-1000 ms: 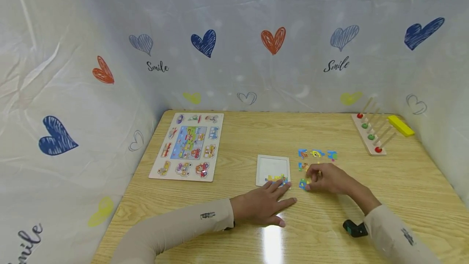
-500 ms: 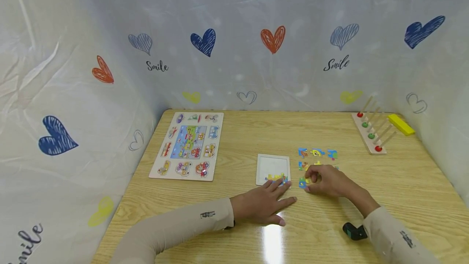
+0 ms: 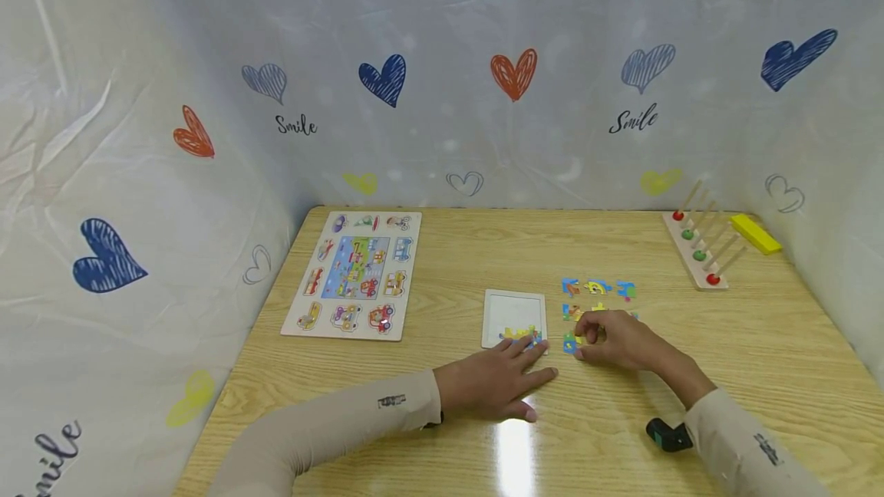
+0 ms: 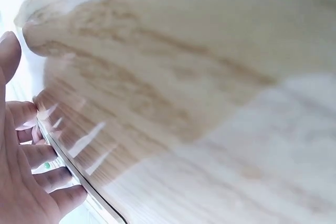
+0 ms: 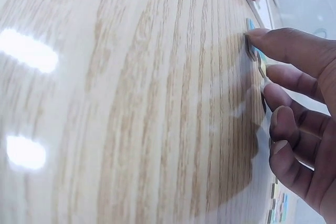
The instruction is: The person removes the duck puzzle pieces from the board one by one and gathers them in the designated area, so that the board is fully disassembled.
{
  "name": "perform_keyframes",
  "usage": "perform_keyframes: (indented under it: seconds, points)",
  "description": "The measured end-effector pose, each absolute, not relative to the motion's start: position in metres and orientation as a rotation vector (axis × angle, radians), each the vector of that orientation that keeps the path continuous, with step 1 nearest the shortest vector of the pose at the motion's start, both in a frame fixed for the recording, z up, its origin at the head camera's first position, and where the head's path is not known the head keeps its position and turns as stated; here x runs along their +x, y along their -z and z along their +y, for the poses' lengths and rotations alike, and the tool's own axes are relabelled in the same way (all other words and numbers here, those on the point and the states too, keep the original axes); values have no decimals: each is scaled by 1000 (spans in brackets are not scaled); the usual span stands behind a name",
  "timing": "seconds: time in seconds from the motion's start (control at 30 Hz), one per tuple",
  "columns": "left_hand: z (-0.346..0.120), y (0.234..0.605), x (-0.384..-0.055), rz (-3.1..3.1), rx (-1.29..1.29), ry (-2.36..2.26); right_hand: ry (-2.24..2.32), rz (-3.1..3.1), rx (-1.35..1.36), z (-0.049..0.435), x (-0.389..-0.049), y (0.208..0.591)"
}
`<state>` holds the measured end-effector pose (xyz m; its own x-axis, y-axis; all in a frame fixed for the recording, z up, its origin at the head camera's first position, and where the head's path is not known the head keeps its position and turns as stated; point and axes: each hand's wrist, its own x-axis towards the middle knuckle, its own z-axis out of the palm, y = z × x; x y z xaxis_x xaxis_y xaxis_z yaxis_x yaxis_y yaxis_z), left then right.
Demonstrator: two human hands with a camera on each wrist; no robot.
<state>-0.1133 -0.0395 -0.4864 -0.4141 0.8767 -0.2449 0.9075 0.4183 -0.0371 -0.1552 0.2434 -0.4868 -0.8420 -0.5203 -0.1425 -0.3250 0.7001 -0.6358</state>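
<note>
My left hand [image 3: 493,386] lies spread flat, its fingertips resting on the near edge of a white puzzle tray [image 3: 511,305]. Several joined yellow and blue jigsaw pieces [image 3: 512,333] sit in the tray's near right part, partly covered by those fingers. Just right of the tray, my right hand [image 3: 618,340] pinches a blue-green jigsaw piece [image 3: 569,344] with thumb and index finger. In the right wrist view the thumb tip [image 5: 257,34] meets the piece's edge low over the table, while the other fingers curl. Loose jigsaw pieces [image 3: 597,288] lie in rows beyond, some hidden by this hand.
A vehicle picture board [image 3: 407,305] lies at the back left. Toward the back right stand a pegged wooden base [image 3: 695,261] with red and green beads and a yellow block [image 3: 756,235]. A black device [image 3: 667,434] is beside the right sleeve. Patterned fabric encloses the table.
My right thumb and index finger have shifted very slightly at the blue-green jigsaw piece. The left hand stays in place on the tray.
</note>
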Motion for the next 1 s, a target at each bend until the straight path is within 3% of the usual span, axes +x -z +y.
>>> perform_keyframes:
  seconds: [1.0]
  points:
    - [-41,481,-119,2472,1554,207,888,2584,-748,245,-159,486]
